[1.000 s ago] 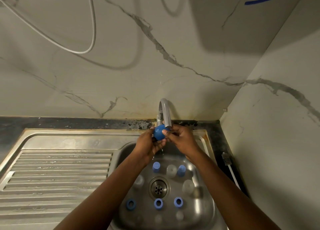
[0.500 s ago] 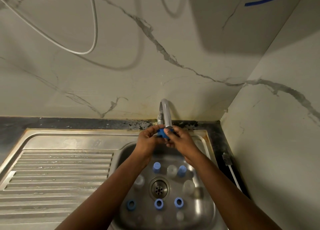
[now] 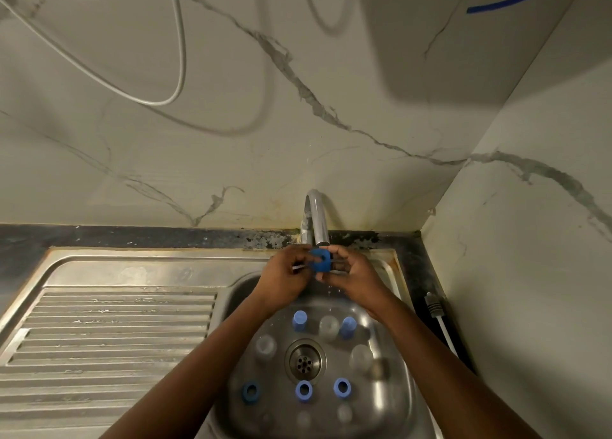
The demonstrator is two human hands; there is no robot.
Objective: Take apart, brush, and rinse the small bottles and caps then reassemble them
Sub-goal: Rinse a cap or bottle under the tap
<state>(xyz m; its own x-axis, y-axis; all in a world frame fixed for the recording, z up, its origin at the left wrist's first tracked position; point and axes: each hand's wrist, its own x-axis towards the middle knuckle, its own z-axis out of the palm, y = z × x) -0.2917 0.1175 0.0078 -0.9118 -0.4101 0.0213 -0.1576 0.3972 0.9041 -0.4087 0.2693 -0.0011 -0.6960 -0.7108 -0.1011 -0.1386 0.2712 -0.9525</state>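
two hands (image 3: 284, 277) on blue cap (image 3: 320, 261)

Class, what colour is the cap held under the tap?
Blue: the cap shows best in the head view, held between both hands.

Left hand (image 3: 281, 278) and right hand (image 3: 356, 278) together, fingers (image 3: 341, 251) curled.
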